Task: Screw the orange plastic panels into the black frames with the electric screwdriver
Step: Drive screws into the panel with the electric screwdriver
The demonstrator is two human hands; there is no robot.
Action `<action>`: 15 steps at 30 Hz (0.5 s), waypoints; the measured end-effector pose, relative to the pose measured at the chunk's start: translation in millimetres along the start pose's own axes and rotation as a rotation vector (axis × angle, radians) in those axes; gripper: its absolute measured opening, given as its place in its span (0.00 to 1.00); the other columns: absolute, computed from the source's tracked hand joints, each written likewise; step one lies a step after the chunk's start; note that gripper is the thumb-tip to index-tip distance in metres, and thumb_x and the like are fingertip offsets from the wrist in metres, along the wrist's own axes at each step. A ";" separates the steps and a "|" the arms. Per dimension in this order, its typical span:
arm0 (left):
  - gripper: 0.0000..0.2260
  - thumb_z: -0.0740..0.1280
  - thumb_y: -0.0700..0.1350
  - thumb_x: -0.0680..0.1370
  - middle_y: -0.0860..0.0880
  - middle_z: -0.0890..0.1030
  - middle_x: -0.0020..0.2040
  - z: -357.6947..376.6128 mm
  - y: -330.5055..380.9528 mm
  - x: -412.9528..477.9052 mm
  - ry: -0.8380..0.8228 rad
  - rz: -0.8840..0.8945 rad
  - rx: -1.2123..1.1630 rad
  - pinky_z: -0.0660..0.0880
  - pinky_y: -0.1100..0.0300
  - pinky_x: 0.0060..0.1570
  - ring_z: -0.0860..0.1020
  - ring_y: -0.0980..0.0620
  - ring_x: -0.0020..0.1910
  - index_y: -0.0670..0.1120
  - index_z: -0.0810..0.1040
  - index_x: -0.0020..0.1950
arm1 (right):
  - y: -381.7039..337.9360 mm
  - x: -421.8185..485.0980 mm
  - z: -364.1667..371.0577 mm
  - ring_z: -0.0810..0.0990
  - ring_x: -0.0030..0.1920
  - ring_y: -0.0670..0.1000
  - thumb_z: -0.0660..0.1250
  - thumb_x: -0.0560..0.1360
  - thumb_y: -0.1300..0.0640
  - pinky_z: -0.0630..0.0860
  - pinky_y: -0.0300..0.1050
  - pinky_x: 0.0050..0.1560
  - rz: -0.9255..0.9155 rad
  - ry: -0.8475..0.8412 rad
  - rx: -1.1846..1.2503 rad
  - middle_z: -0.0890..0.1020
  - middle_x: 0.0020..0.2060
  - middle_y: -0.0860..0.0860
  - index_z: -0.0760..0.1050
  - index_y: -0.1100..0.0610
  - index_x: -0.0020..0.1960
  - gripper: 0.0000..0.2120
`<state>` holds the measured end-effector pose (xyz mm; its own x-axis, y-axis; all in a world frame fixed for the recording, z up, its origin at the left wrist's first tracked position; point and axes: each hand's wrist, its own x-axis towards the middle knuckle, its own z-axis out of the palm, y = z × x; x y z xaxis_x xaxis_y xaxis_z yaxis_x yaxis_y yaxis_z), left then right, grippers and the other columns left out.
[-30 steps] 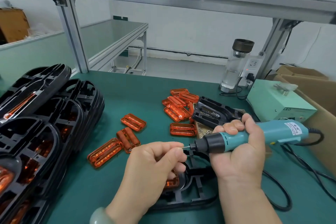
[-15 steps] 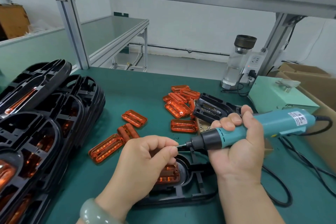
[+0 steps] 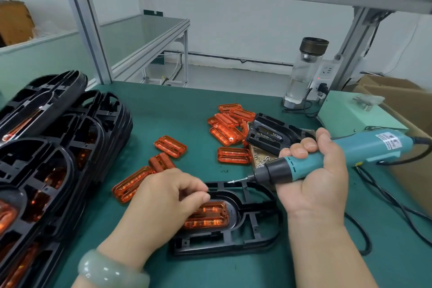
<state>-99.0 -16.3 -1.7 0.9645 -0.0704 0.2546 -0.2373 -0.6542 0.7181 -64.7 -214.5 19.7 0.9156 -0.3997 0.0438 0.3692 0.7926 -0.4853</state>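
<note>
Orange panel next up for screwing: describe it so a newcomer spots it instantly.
On the green bench mat, a single black plastic frame lies flat at the near edge. The translucent orange ribbed plastic panel is seated in its rounded end; loose panels lie bare on the mat.

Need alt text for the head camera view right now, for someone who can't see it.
The right hand grips a teal electric screwdriver, a screw on its bit, above a black frame holding an orange panel. The curled left hand rests on that panel; stacked frames sit left.
</note>
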 end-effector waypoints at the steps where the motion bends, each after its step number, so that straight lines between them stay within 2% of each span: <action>1: 0.08 0.74 0.49 0.70 0.58 0.79 0.35 0.4 -0.7 -0.7 -0.044 0.010 0.054 0.69 0.72 0.40 0.76 0.63 0.41 0.60 0.79 0.34 | -1.1 1.0 -0.6 0.69 0.26 0.43 0.60 0.79 0.59 0.70 0.37 0.34 -0.001 0.011 -0.008 0.71 0.28 0.44 0.70 0.51 0.46 0.05; 4: 0.02 0.71 0.52 0.72 0.59 0.76 0.38 4.3 3.0 -3.8 -0.151 0.081 0.188 0.70 0.67 0.43 0.74 0.61 0.42 0.58 0.81 0.40 | -3.8 3.3 -2.2 0.69 0.26 0.43 0.61 0.79 0.60 0.69 0.37 0.34 0.002 0.033 -0.028 0.71 0.28 0.44 0.71 0.51 0.46 0.05; 7: 0.05 0.69 0.53 0.74 0.57 0.76 0.42 6.8 4.8 -4.2 -0.203 0.120 0.288 0.71 0.58 0.48 0.73 0.57 0.46 0.58 0.82 0.48 | -4.7 4.7 -2.1 0.69 0.26 0.44 0.61 0.79 0.60 0.68 0.37 0.34 0.017 0.045 -0.043 0.71 0.28 0.44 0.71 0.52 0.46 0.05; 10: 0.07 0.66 0.53 0.75 0.55 0.76 0.43 11.2 5.7 -2.5 -0.224 0.143 0.382 0.71 0.57 0.49 0.73 0.55 0.47 0.56 0.82 0.49 | -3.4 4.5 -1.5 0.69 0.25 0.44 0.61 0.79 0.61 0.68 0.36 0.33 0.027 0.042 -0.073 0.71 0.27 0.45 0.72 0.52 0.46 0.05; 15: 0.06 0.66 0.52 0.75 0.55 0.75 0.43 16.6 5.9 -1.5 -0.227 0.167 0.363 0.69 0.59 0.47 0.72 0.55 0.46 0.55 0.82 0.48 | 1.8 2.4 -0.2 0.69 0.24 0.44 0.62 0.78 0.62 0.69 0.35 0.31 0.051 0.013 -0.141 0.72 0.27 0.46 0.73 0.52 0.46 0.05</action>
<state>-100.0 -32.5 -8.6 0.9272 -0.3335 0.1703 -0.3743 -0.8387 0.3955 -61.9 -214.1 18.7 0.9301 -0.3673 0.0049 0.2953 0.7396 -0.6047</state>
